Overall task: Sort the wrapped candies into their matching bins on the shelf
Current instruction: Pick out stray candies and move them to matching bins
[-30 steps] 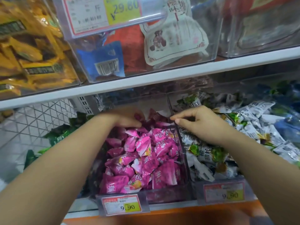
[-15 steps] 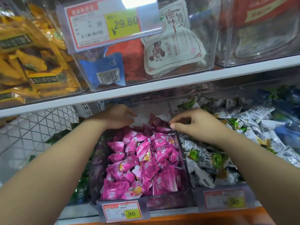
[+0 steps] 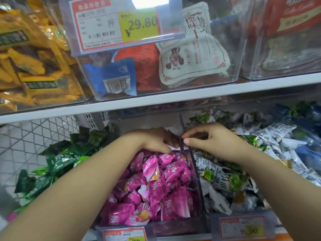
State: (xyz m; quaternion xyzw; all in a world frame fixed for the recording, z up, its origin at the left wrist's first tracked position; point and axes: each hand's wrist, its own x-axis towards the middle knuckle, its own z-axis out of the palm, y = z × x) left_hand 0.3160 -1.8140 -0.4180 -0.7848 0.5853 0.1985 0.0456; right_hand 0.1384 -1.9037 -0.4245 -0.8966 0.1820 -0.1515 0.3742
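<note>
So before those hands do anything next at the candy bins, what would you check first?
1. Left hand over the pink bin: ok, at its back.
2. Left hand's grip: cannot tell; a pale wrapper peeks beneath curled fingers.
3. Right hand holding a candy: cannot tell; thumb and forefinger nearly meet at the divider.
4. Pink candies unmixed: ok where visible.
5. White candies unmixed: ok where visible.
</note>
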